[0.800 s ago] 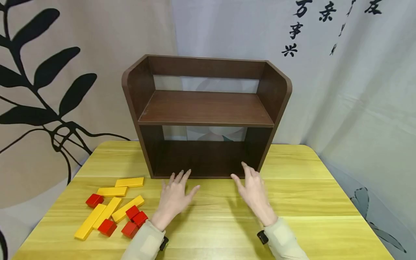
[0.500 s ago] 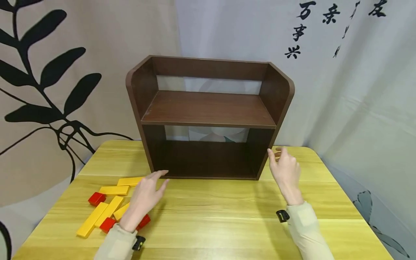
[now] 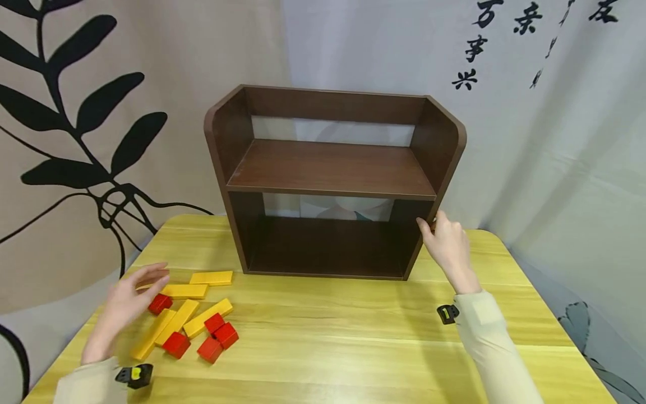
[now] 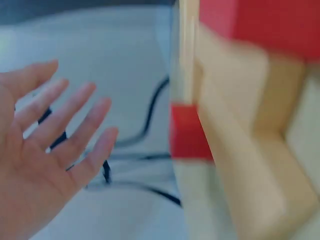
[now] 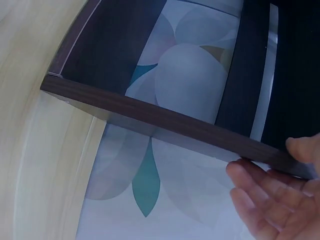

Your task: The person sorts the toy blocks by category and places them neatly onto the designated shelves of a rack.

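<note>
A dark brown two-tier shelf [image 3: 330, 168] stands upright toward the back of the table. My right hand [image 3: 449, 247] is at its right side panel. In the right wrist view the thumb [image 5: 300, 149] lies over the panel's front edge, while the fingers [image 5: 257, 200] curl against the outer face. My left hand [image 3: 128, 300], spread and holding nothing, hovers beside the left end of a group of blocks. Nearest to it are a yellow block [image 3: 151, 336] and a red block [image 3: 160, 303]. The left wrist view shows its bare palm [image 4: 40, 175].
More yellow blocks [image 3: 211, 278] and red blocks [image 3: 226, 335] lie close together on the left of the wooden table [image 3: 323, 348]. Behind the shelf hangs a pale curtain [image 3: 363, 45] with dark leaf prints and characters. Both wrists carry a black strap device.
From in front of the shelf, my left hand has swept left over the blocks to their far side. My right hand has moved right, around to the shelf's right panel, and grips it.
</note>
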Tool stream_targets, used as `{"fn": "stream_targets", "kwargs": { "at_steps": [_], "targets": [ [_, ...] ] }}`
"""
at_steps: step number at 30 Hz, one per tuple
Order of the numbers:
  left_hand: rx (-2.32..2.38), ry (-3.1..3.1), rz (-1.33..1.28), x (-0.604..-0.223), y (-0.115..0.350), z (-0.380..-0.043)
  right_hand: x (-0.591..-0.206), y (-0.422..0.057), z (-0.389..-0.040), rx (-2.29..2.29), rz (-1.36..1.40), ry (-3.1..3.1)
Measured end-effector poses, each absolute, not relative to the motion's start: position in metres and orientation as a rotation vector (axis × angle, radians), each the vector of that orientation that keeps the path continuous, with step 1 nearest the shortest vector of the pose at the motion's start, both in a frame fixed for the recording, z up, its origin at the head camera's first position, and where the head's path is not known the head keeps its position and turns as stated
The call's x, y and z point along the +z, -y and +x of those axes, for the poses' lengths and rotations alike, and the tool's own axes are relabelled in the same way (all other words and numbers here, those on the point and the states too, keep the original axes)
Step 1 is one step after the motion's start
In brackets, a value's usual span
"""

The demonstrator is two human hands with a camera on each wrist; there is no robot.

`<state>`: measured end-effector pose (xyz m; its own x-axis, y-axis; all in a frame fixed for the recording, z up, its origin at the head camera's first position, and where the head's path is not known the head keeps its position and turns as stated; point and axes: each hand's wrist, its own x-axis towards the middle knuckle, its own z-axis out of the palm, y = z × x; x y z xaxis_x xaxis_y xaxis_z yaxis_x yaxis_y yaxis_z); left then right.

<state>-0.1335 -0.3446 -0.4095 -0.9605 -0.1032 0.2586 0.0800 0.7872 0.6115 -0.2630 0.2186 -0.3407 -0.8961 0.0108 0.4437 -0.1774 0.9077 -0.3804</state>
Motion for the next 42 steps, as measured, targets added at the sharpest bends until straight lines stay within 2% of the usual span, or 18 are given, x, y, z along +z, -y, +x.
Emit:
{"fn": "stream_targets", "kwargs": {
  "at_steps": [4,10,18,27,42],
  "targets": [
    [-0.967,2.78,0.046,-0.419,0.376,-0.126,-0.34,-0.217,-0.264,0.577,0.123,2.622],
    [-0.931,2.968,-0.023,-0.434,0.395,-0.129,-0.338,-0.219,-0.264,0.581,0.105,2.639],
    [-0.997,3.02,-0.074,-0.447,0.401,-0.135,-0.337,-0.22,-0.263,0.587,0.107,2.66],
    [-0.905,3.109,0.024,-0.451,0.405,-0.142,-0.335,-0.22,-0.264,0.601,0.097,2.66],
    [-0.903,3.125,0.047,-0.453,0.406,-0.14,-0.335,-0.219,-0.263,0.616,0.104,2.666]
  ]
}}
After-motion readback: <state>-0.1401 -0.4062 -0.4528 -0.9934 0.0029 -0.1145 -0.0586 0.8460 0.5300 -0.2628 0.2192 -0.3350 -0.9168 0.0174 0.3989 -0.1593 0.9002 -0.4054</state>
